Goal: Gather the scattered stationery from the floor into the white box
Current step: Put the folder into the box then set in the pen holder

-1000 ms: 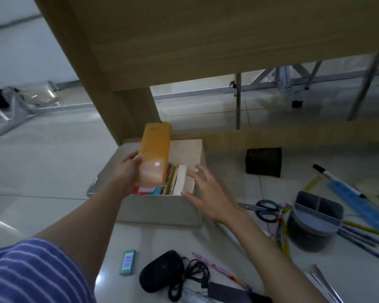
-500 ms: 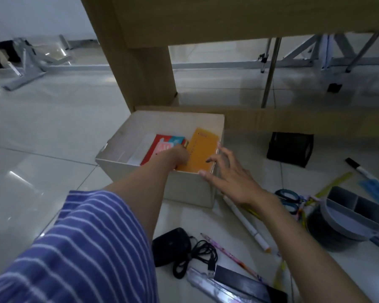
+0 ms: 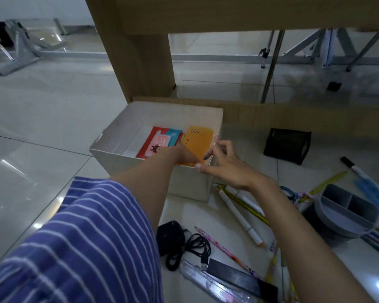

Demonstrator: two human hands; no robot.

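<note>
Seating orange packet [image 3: 197,146] at white box [image 3: 193,182] right wall | left hand [image 3: 179,153] fingers apparently grasping it; right hand [image 3: 224,165] fingers released on rim | risk: packet jams, tips box

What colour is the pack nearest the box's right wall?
Orange pack, seen from the head camera.

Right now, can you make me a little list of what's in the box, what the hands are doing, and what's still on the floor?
In the white box: orange pack, red booklet
Left hand: inside the box, on the orange pack
Right hand: at the box's right rim, fingers curled
Still on floor: white markers, pink pencil, black mouse, grey organizer
</note>
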